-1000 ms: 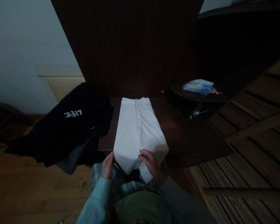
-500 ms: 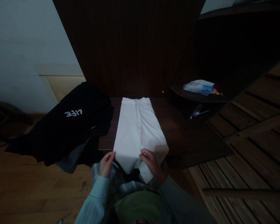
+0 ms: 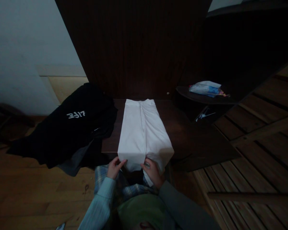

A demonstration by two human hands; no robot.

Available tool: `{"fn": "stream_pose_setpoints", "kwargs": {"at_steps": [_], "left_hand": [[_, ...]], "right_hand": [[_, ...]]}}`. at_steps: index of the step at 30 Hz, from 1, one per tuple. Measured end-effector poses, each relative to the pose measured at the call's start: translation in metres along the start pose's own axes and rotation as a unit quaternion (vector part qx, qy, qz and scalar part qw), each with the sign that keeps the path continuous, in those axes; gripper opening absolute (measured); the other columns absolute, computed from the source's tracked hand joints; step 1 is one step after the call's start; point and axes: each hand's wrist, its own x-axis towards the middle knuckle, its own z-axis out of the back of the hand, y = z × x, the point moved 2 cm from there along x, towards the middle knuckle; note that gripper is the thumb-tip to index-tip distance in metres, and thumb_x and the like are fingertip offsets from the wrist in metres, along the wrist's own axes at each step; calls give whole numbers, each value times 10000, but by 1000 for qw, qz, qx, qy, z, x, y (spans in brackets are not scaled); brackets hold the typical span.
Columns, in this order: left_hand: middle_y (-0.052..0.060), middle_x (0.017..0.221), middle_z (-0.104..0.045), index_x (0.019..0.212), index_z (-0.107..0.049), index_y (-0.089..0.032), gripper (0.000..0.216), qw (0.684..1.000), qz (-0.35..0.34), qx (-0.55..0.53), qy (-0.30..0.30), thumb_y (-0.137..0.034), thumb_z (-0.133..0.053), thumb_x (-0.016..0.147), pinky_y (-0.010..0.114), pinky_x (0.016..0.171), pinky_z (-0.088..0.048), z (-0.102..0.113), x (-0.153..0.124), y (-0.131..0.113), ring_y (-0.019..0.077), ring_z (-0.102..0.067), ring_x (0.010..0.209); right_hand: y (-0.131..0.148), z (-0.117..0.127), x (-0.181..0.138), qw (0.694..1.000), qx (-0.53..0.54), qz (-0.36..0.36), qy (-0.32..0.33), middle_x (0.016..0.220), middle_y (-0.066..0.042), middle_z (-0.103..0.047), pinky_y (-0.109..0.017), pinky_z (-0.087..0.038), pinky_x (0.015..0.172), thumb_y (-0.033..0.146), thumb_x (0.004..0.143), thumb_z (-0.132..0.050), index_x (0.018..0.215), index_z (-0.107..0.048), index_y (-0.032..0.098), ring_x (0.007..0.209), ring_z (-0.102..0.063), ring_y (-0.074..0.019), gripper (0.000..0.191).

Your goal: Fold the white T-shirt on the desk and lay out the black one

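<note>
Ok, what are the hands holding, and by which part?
The white garment, by the near edge of its left half: left hand near the outer corner, right hand near the inner one.

I get only dim light. Behind the table (image 3: 184,134) rises a dark panel (image 3: 139,48); left of the table I see a pale wall (image 3: 21,41) and plank floor (image 3: 33,198); to its right, a curved shelf (image 3: 183,92) and wooden slats (image 3: 260,159).
</note>
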Motion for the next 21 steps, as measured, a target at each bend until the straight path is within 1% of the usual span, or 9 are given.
{"fn": "stream_pose_setpoints", "kwargs": {"at_steps": [4, 6, 8, 12, 14, 15, 17, 19, 21], "left_hand": [[58, 716, -684, 640, -635, -166, 375, 997, -1, 71, 42, -512, -651, 495, 353, 732, -482, -7, 3, 25, 243, -617, 755], [59, 717, -676, 663, -626, -171, 379, 993, -7, 109, 33, -520, -631, 516, 355, 715, -485, -6, 1, 32, 242, -617, 744], [48, 702, -653, 696, -601, -179, 363, 987, -40, 155, -6, -513, -617, 554, 347, 685, -489, 0, -5, 31, 224, -612, 704], [18, 665, -564, 694, -517, -193, 255, 939, -196, 237, -151, -443, -569, 684, 307, 629, -480, 15, -26, -9, 173, -569, 644], [23, 682, -553, 709, -506, -191, 183, 910, -274, 256, -178, -368, -513, 757, 292, 625, -474, 13, -34, -39, 161, -558, 653], [32, 711, -568, 741, -518, -188, 148, 899, -311, 264, -162, -325, -481, 786, 291, 642, -476, 8, -35, -55, 160, -563, 681], [55, 825, -610, 872, -550, -183, 152, 877, -376, 286, -88, -256, -425, 823, 301, 727, -476, -10, -33, -81, 165, -578, 796], [74, 997, -618, 1035, -536, -180, 244, 849, -420, 321, 11, -230, -400, 839, 323, 836, -455, -34, -27, -98, 174, -557, 957], [89, 1152, -571, 1143, -499, -173, 322, 818, -430, 371, 89, -251, -410, 843, 361, 909, -421, -57, -19, -106, 197, -499, 1088]], "right_hand": [[-11, 1, -2, 999, -24, -32, 21, 709, -51, -661, -286, -481, 668, 355, 699, -537, 680, -607, 163, 688, -607, -174, 205], [-4, 12, -6, 999, -30, -28, 32, 730, -54, -665, -291, -487, 676, 361, 708, -533, 708, -617, 167, 700, -613, -176, 211], [12, 30, -11, 998, -43, -18, 41, 741, -52, -666, -288, -489, 666, 370, 731, -519, 731, -627, 174, 703, -614, -175, 224], [51, 82, -14, 997, -78, -13, 16, 768, -53, -671, -264, -486, 622, 413, 763, -509, 793, -643, 179, 694, -613, -171, 272], [68, 106, -5, 994, -105, 6, -11, 807, -58, -670, -267, -489, 638, 432, 780, -490, 836, -643, 179, 718, -615, -173, 300], [75, 114, 2, 992, -123, 27, -15, 848, -60, -668, -275, -492, 673, 432, 795, -473, 865, -640, 182, 754, -616, -174, 308], [86, 121, 21, 981, -169, 94, 9, 981, -65, -647, -305, -478, 794, 422, 821, -440, 965, -622, 193, 889, -600, -181, 326], [91, 115, 40, 957, -224, 173, 67, 1151, -73, -577, -341, -413, 934, 419, 835, -423, 1105, -566, 198, 1068, -525, -190, 377], [91, 102, 53, 921, -287, 227, 130, 1273, -86, -483, -378, -343, 1011, 432, 835, -425, 1204, -498, 187, 1190, -422, -202, 450]]}}
